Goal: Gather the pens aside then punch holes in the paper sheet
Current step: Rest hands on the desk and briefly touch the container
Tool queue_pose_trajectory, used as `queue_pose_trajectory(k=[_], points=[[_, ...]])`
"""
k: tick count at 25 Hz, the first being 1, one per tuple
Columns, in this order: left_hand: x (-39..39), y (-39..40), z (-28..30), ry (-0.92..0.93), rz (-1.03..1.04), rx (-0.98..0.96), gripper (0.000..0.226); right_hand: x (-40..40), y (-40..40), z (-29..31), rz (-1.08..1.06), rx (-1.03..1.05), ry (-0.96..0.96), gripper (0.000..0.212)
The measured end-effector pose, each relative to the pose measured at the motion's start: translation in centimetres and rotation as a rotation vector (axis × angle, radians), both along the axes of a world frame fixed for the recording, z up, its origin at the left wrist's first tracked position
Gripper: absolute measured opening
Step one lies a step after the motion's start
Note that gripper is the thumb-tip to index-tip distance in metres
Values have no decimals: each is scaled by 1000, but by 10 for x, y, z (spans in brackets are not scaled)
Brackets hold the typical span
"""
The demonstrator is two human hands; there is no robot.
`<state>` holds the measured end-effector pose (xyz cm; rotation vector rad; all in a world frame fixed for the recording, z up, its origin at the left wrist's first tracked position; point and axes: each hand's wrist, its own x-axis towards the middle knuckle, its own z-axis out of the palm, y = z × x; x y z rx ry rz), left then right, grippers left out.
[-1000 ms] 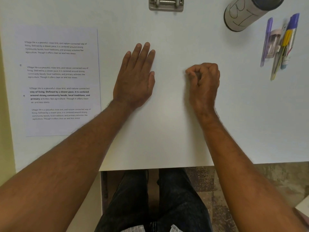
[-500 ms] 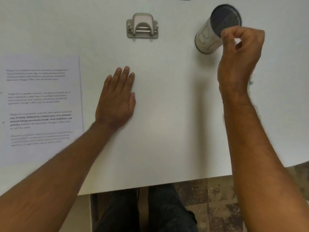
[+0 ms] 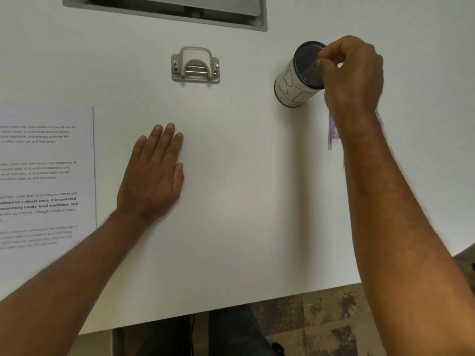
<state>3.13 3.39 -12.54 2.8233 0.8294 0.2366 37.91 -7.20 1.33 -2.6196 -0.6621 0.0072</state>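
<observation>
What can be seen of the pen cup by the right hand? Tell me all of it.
The pen cup is a round holder with a dark rim and a dark mesh inside, its outer wall wrapped in white with large hand-drawn black marks. It stands on the white table, seen leaning in this wide view, to the right of the hole punch. No pens show inside. The right hand is at its rim, fingers bunched over the opening; whether they touch it or hold anything cannot be told.

White table (image 3: 244,201): sheet (image 3: 46,186), punch (image 3: 195,65), holder (image 3: 295,83).
</observation>
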Motion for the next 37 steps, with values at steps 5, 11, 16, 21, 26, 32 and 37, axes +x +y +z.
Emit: queue_pose_trajectory(k=[5,11,16,21,26,32,37], points=[[0,0,1,14,-1,-6,60,0,-3,0,62,21,-24,18],[0,0,3,56,5,-16,60,-33,-10,0,76,304,-102,21],[0,-1,6,87,4,-47,61,-155,-47,-58,121,413,13,25],[-1,-1,6,93,-1,-45,60,-235,-68,-119,178,-290,164,81],[0,-1,7,96,1,-51,60,-224,-21,-131,388,-251,49,75],[-1,-1,8,104,-4,-73,61,-248,-34,-134,671,-273,-41,64],[0,-1,10,102,7,-75,61,-255,-89,-133,585,-310,-14,66]])
